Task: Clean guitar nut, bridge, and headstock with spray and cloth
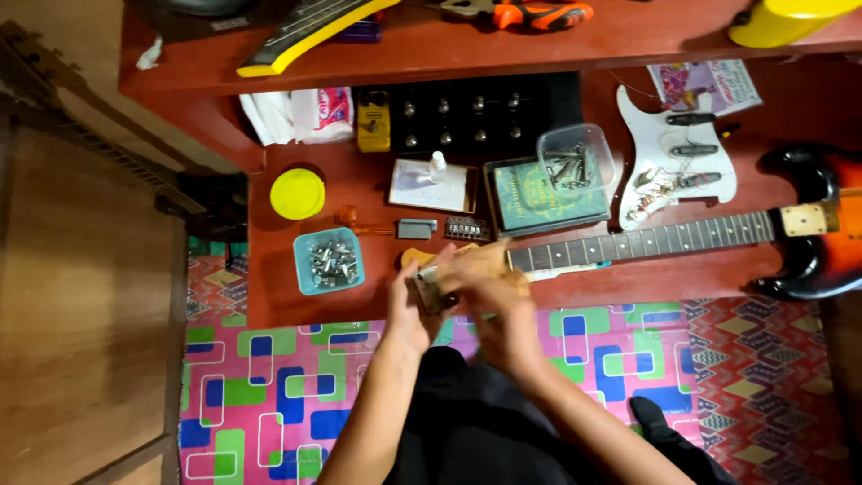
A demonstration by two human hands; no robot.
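We see the red table carrying an electric guitar that lies flat, its long axis running across the table: the sunburst body sits at the far right and the neck points left, ending in the headstock at the near edge. The fretboard is dark with pale dot markers, and the body is orange at the middle shading to black at the rim.

Our left hand and right hand meet over the headstock. The left hand pinches a small metal part against it; the right hand lies curled over the top of the headstock, blurred, so we cannot tell what its fingers hold.

Behind the neck lies a white pickguard with three pickups and loose wires. Left of the pickguard, a green book bears a clear plastic tub of metal pieces. Left of the headstock stands a light blue tray full of silvery hardware, and behind that tray a round yellow lid. Just behind the headstock rest a small grey block and a dark bridge piece.
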